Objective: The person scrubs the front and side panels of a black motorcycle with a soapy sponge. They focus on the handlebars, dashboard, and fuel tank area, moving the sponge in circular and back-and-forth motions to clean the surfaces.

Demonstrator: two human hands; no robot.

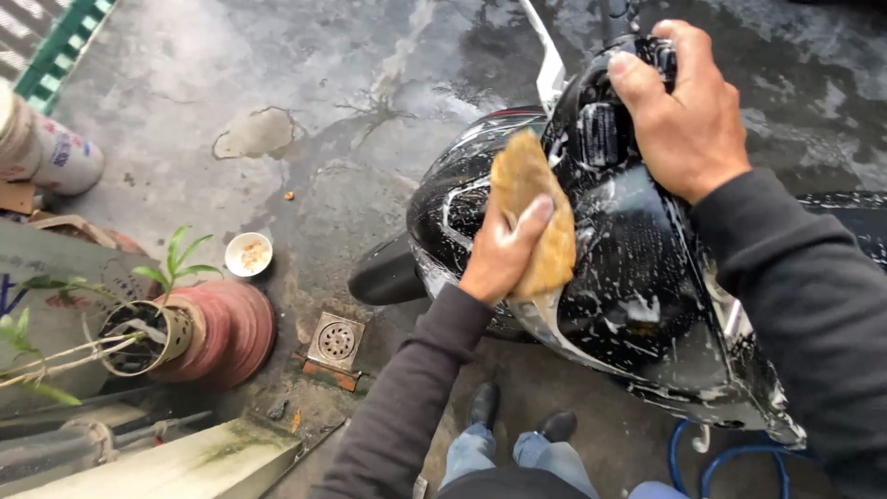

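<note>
A black scooter front point(637, 268), wet and flecked with soap suds, fills the right half of the head view. My left hand point(502, 251) presses a tan sponge point(528, 199) against the left side of its fairing. My right hand point(684, 106) grips the top of the handlebar cover. Both arms wear dark grey sleeves. My black shoes point(517, 414) and jeans show below.
Wet concrete floor all around. A toppled red clay pot point(217, 331) with a small green plant lies at left, a white cup point(249, 253) beyond it, a square floor drain point(335, 340) beside it. A blue hose point(730, 457) curls at bottom right. A white canister point(46, 152) lies far left.
</note>
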